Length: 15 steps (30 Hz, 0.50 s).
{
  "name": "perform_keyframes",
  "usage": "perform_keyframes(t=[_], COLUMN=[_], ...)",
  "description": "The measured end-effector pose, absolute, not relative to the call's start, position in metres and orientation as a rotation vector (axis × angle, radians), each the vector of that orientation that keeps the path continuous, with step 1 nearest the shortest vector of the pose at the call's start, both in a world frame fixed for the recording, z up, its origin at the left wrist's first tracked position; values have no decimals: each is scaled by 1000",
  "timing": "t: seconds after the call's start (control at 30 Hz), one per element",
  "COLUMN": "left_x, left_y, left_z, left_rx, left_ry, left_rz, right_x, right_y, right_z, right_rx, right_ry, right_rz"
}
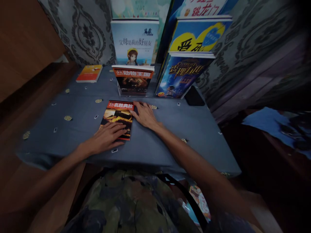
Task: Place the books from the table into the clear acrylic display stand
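Note:
A small book (pixel 119 115) with a red title band and a picture of a wall at dusk lies closed on the blue-grey tablecloth (pixel 155 142). Across its lower part rests my left hand (pixel 107 136), palm down with the fingers stretched out. My right hand (pixel 145 115) lies at the book's upper right edge, its fingers extended and the thumb touching the cover's side. Neither hand grips the book. Part of the cover's lower left is hidden under my left hand.
Behind the book, tiered clear holders carry upright books, among them an animal book (pixel 133 81) and a dark blue book (pixel 183 76). An orange book (pixel 89 73) lies at the far left. A black phone (pixel 194 96) lies right of the holders.

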<state>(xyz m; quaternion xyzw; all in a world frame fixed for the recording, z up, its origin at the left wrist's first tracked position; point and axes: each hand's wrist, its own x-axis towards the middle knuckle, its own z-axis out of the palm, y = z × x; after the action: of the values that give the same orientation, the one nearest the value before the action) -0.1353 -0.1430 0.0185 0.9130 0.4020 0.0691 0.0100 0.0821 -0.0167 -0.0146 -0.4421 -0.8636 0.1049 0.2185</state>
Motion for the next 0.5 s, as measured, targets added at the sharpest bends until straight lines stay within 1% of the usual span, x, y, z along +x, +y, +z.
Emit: perform_keyframes(t=[0.2,0.5], left_x=[-125,-128], left_y=[-145,-145], left_z=[15,5], left_rx=[3035,3103], left_ry=[1257,1222], left_rz=[290,312], right_x=[82,81], right_y=[-15,-17], right_z=[-20,-18], right_rx=[-1171,-1177], right_ry=[-2430,-2458], right_rz=[280,301])
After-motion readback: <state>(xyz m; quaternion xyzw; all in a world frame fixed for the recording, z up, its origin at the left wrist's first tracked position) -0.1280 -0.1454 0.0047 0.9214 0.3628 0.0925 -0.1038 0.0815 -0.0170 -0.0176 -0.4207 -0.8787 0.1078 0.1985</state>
